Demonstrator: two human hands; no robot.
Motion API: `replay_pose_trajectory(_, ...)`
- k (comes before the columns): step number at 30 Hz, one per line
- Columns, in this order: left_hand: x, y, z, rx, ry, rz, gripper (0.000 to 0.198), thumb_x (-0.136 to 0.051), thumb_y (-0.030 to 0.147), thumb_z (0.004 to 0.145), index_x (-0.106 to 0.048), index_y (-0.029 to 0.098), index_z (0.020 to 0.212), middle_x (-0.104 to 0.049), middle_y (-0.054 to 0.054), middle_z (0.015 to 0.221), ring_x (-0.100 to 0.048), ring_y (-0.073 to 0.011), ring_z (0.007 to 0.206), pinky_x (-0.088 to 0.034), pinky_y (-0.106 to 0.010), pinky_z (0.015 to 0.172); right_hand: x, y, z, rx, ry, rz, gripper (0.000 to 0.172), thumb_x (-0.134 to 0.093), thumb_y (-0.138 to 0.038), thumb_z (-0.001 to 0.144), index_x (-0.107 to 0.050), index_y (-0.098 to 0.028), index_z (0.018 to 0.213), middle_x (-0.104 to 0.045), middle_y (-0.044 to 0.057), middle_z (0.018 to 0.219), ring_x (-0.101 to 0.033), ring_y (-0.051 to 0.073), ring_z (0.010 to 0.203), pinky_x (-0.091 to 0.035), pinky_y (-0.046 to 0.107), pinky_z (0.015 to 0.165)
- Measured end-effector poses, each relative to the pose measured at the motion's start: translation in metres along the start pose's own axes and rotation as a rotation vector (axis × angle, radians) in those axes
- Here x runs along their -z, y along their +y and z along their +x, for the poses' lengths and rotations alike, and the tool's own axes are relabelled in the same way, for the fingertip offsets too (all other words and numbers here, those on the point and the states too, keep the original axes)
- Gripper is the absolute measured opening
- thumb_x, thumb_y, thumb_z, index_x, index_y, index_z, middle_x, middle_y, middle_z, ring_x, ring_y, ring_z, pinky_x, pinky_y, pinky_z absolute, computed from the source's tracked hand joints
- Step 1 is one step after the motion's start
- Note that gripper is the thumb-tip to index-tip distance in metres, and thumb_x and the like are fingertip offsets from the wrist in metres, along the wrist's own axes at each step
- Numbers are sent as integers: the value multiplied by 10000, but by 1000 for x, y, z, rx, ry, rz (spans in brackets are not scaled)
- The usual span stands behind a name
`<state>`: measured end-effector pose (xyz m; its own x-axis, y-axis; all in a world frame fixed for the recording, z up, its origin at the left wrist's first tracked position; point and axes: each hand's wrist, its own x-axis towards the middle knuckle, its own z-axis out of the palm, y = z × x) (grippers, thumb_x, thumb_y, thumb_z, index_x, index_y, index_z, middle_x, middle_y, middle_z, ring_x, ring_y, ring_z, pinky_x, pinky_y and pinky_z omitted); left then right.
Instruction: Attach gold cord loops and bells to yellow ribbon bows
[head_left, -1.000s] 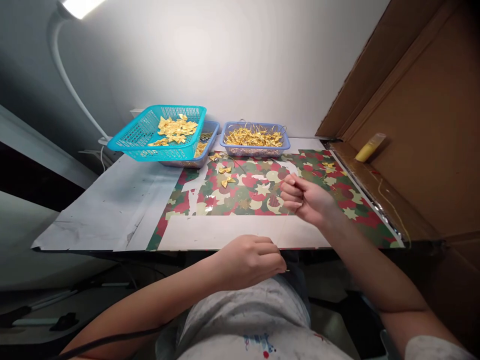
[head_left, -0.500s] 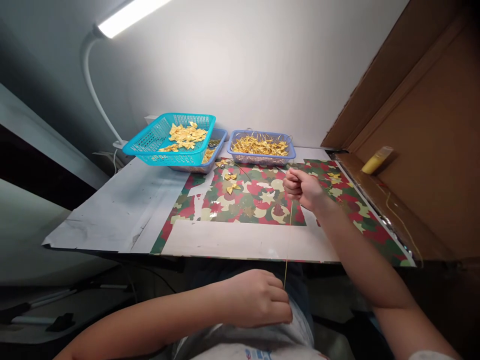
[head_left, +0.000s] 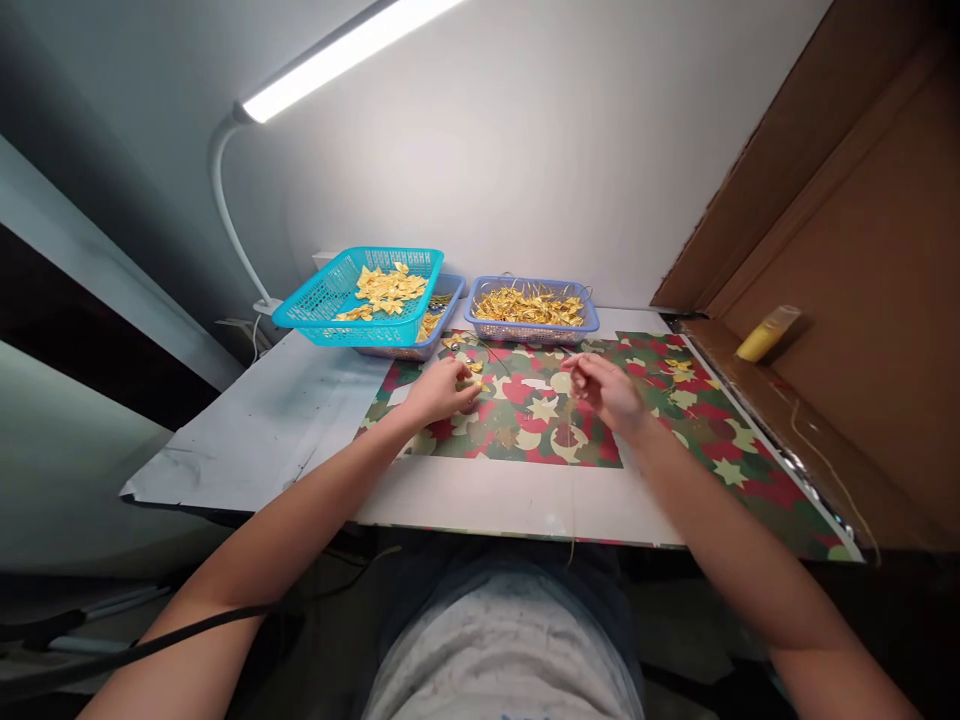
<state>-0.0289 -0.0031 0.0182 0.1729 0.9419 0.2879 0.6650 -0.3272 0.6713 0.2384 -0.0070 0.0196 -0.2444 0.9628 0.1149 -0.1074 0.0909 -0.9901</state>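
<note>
My left hand (head_left: pixel 441 392) is over the patterned sheet, its fingertips closed around the nearest small yellow bow (head_left: pixel 484 387). Just behind it lies another yellow bow (head_left: pixel 475 367), and a third yellow bow (head_left: pixel 451 343) with a shiny round piece sits farther back. To the right, my right hand (head_left: pixel 606 392) hovers with thumb and fingers pinched together on a thin yellow thread (head_left: pixel 574 510). That thread hangs down over the table's front edge. Whether a needle is also between the fingers is too small to make out.
A turquoise basket (head_left: pixel 300 322) of yellow bows rests partly on a purple basket (head_left: pixel 448 320). Another purple basket (head_left: pixel 534 336) holds gold ribbon pieces. The lamp (head_left: pixel 225 190) arches over at left. A yellow thread spool (head_left: pixel 769 333) is on the brown ledge at right.
My left hand has let go of the thread near my lap and moved forward to the bows on the sheet. My right hand stays raised with the thread. The view has shifted slightly.
</note>
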Motion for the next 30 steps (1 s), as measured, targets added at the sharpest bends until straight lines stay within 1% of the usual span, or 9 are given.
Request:
replay_pose_trajectory(3, -1, -15, 7, 44, -60, -81, 195, -765, 291, 582, -595, 199, 557, -632, -45, 647, -552, -205, 642, -392, -287, 595, -14, 18, -4, -22, -31, -75, 291, -682, -428, 715, -714, -158, 818, -614, 17, 750, -524, 109, 642, -446, 270, 625)
replay_pose_trajectory(6, -3, -14, 0, 88, -131, -214, 237, -778, 310, 594, -586, 184, 533, -608, -19, 546, -515, -156, 532, -355, -261, 523, -31, 32, -10, -12, -52, -130, 277, -726, -367, 695, -767, -165, 880, -688, 40, 785, -600, 155, 789, -482, 313, 759)
replay_pose_trajectory(8, -6, -10, -4, 120, -168, -334, 271, -786, 364, 606, -596, 171, 601, -601, -2, 534, -513, -136, 493, -355, -245, 497, -38, 37, -13, 1, -48, -147, 265, -724, -345, 703, -776, -177, 900, -721, 49, 791, -624, 180, 851, -492, 334, 804)
replay_pose_trajectory(11, -16, -4, -9, 159, -164, -546, 380, -790, 458, 607, -570, 170, 723, -607, 23, 609, -539, -114, 522, -383, -220, 500, -42, 42, -14, 16, -10, -150, 269, -736, -345, 687, -781, -184, 897, -750, 68, 826, -655, 204, 855, -521, 352, 787)
replay_pose_trajectory(13, -25, -1, -12, 187, -143, -678, 422, -804, 479, 591, -548, 176, 735, -583, 46, 611, -526, -94, 527, -385, -206, 505, -41, 45, -14, 23, 18, -143, 271, -759, -352, 653, -784, -178, 860, -756, 77, 819, -674, 214, 820, -539, 351, 755)
replay_pose_trajectory(15, -35, 2, -16, 223, -135, -786, 421, -830, 458, 564, -564, 171, 721, -581, 50, 609, -505, -78, 522, -384, -202, 514, -40, 49, -14, 26, 30, -130, 273, -772, -369, 625, -781, -174, 816, -753, 74, 783, -685, 216, 766, -550, 344, 707)
replay_pose_trajectory(18, -45, 5, -21, 283, -152, -912, 392, -868, 389, 511, -656, 149, 737, -647, 9, 680, -525, -81, 563, -411, -221, 569, -41, 54, -15, 34, 11, -109, 248, -777, -379, 610, -765, -173, 748, -731, 51, 694, -677, 195, 667, -548, 319, 634)
replay_pose_trajectory(24, -49, 10, -26, 373, -237, -1071, 346, -867, 325, 514, -761, 131, 781, -728, -74, 809, -623, -156, 740, -461, -288, 734, -45, 57, -20, 94, -19, -83, 212, -794, -369, 619, -736, -178, 691, -707, 29, 670, -640, 151, 608, -512, 265, 576)
replay_pose_trajectory(30, -52, 7, -29, 409, -270, -1133, 344, -860, 238, 559, -766, 141, 875, -736, -69, 857, -629, -149, 743, -450, -296, 752, -43, 59, -18, 122, -24, -28, 287, -782, -450, 644, -714, -185, 730, -708, 38, 718, -669, 169, 653, -555, 291, 625)
